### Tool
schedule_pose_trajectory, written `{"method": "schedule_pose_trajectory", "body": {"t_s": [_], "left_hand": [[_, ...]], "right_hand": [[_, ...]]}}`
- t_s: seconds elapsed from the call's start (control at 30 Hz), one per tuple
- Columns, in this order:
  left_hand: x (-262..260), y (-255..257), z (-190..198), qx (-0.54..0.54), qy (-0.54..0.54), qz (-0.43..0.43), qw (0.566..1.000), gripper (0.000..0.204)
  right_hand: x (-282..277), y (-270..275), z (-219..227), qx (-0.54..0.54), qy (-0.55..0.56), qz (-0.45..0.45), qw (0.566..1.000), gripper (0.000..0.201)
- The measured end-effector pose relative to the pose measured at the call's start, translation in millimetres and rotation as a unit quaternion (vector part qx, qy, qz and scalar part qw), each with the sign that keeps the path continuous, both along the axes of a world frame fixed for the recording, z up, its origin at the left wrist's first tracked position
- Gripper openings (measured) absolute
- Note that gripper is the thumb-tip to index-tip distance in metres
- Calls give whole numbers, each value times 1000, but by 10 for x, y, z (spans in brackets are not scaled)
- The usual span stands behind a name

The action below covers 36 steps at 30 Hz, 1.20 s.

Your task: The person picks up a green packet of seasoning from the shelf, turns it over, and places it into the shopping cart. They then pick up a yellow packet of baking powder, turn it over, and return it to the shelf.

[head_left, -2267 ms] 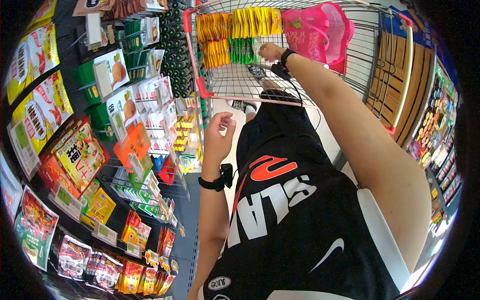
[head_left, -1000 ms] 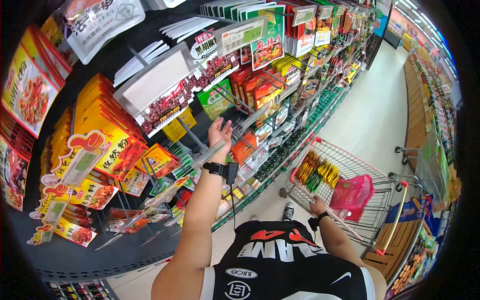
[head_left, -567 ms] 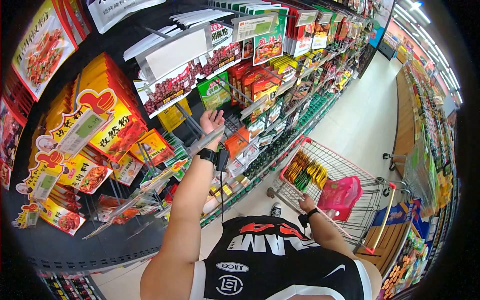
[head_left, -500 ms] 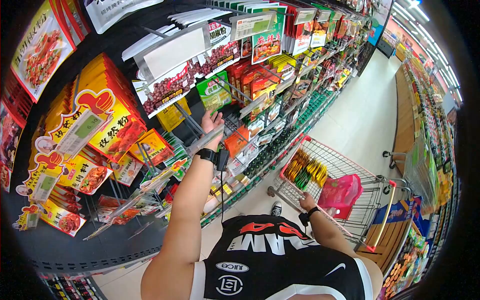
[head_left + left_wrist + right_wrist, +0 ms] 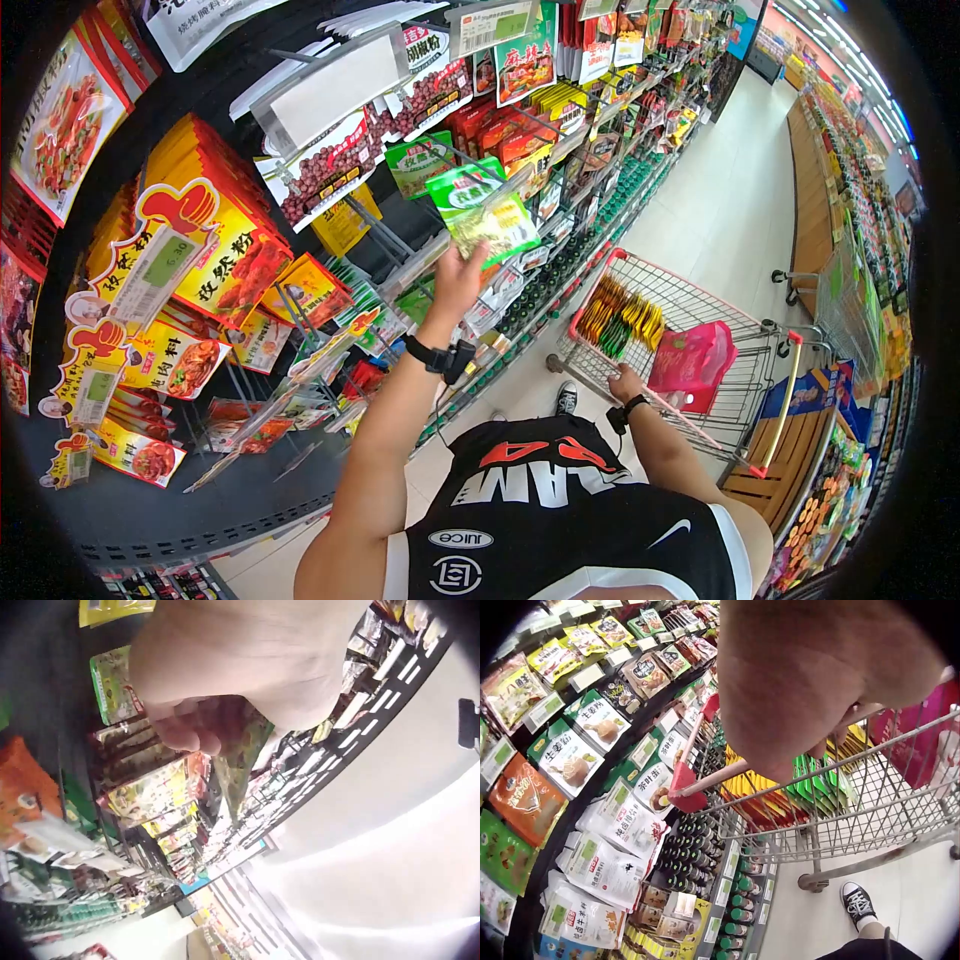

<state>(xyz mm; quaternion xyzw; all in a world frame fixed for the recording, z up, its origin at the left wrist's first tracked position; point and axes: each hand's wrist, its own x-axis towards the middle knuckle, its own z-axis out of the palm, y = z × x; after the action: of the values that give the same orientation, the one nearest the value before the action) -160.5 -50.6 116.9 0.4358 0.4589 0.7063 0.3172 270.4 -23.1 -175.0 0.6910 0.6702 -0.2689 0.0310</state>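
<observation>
My left hand point(image 5: 458, 275) pinches a green seasoning packet point(image 5: 485, 215) by its lower edge, in front of the shelf. The packet has a see-through window with pale green contents. Another green packet point(image 5: 420, 165) hangs on a hook just behind it. In the left wrist view the fingers point(image 5: 184, 731) curl over the held packet, mostly hiding it. My right hand point(image 5: 627, 383) grips the side rail of the shopping cart point(image 5: 690, 455). Inside the cart stand rows of yellow and orange packets point(image 5: 605, 310) and green packets point(image 5: 618, 340), beside a pink bag point(image 5: 692, 357).
Metal hooks with price tags point(image 5: 335, 100) jut from the shelf, full of hanging packets such as the cumin powder point(image 5: 240, 265). Bottles point(image 5: 739, 915) line the low shelves. A wooden display stand point(image 5: 775, 470) is right of the cart, and the aisle floor point(image 5: 740, 180) runs ahead.
My right hand has gone from the packets inside the cart to its rail. My left hand rose to the shelf hooks and has now drawn a green packet away to the right.
</observation>
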Motion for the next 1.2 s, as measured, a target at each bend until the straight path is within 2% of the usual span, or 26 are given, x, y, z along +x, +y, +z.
{"method": "schedule_pose_trajectory", "body": {"t_s": [0.1,0.27,0.4,0.43,0.53,0.57,0.6,0.63,0.67,0.7,0.73,0.8,0.83,0.93,0.97,1.0,1.03,1.07,1.13,1.17,1.2], "left_hand": [[179,-147,-92,-20,55,-34,998,32],[554,-440,-171,-35,53,-87,994,34],[623,-532,-681,-115,114,-202,966,37],[666,-610,-565,-127,129,-209,961,37],[781,-676,-586,-126,198,-215,948,35],[851,-674,-625,-93,295,-169,936,29],[938,-685,-618,-96,361,-163,913,29],[1040,-725,-580,-100,423,-158,887,29],[1142,-772,-583,-104,483,-154,856,29],[1242,-804,-653,-113,506,-220,826,31],[1351,-839,-713,-89,527,-203,820,30],[1491,-905,-754,-36,574,-165,801,30],[1498,-937,-746,-51,567,-178,802,32],[1409,-1002,-726,-4,479,-220,850,40],[1362,-978,-812,-25,429,-290,855,49],[1338,-969,-870,-2,400,-288,870,47],[1308,-985,-907,-37,358,-306,881,44],[1275,-1013,-933,-71,317,-323,889,41],[1224,-1046,-914,-123,316,-260,904,38],[1197,-1065,-952,-154,308,-229,910,37],[1181,-1089,-972,-186,299,-197,915,37]], "right_hand": [[-36,-17,31,-10,-11,-2,1000,60],[14,-11,-51,-14,22,9,1000,60],[112,240,-352,-64,109,-37,991,49],[24,219,-44,-57,105,-1,993,42],[-256,116,717,-73,287,66,953,41],[-362,63,972,-140,369,58,917,45],[-467,-24,1208,-206,445,47,870,49],[-592,-124,1463,-290,572,50,766,54],[-675,-227,1599,-360,681,48,635,61],[-683,-262,1379,-385,736,75,553,62],[-803,-359,1557,-338,746,76,568,57],[-744,-337,1356,-325,684,-11,653,48],[-735,-351,1355,-312,693,-30,649,45],[-730,-434,1486,-280,713,-88,636,34],[-686,-438,1325,-273,704,-105,647,34],[-611,-434,1174,-265,693,-124,658,34],[-708,-510,1428,-244,666,-170,685,34],[-666,-510,1303,-224,627,-153,730,35],[-606,-472,1247,-181,455,-47,870,37],[-508,-484,1275,-208,361,-27,909,41],[-577,-559,1323,-206,435,-52,875,42]]}}
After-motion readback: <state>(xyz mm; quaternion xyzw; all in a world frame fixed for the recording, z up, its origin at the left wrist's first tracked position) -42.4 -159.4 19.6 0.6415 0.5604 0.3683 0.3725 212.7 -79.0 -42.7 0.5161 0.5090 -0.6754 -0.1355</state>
